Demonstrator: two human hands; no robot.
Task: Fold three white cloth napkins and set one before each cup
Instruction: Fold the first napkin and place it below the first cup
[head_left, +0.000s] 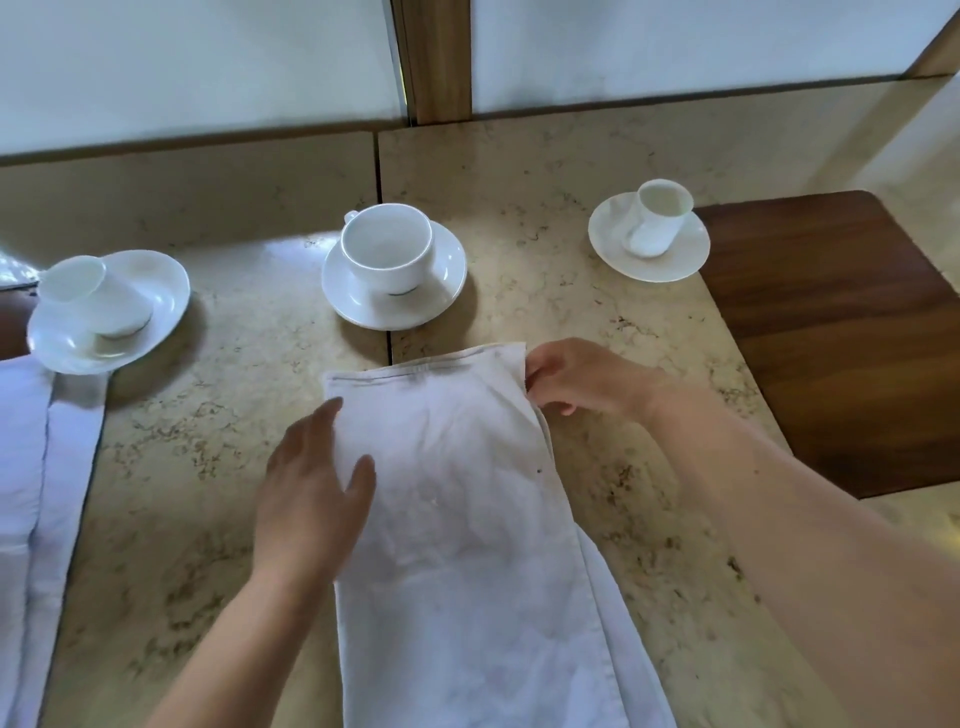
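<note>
The fold of one napkin (467, 519) seems under way; it lies lengthwise in the lower centre of the frame on the surface (649, 493), its far hem just short of the middle cup (387, 247); the left hand (311, 499) rests flat on its left edge, fingers straight; the right hand (576, 379) pinches the upper right corner; next, likely, squaring the layers and creasing; another napkin (36, 493) lies at the left edge.

We see a beige marble counter (545, 171) filling the frame. Frosted panels (182, 57) with a wooden post (439, 57) stand at the top, and a dark wooden board (841, 332) lies at the right.
</note>
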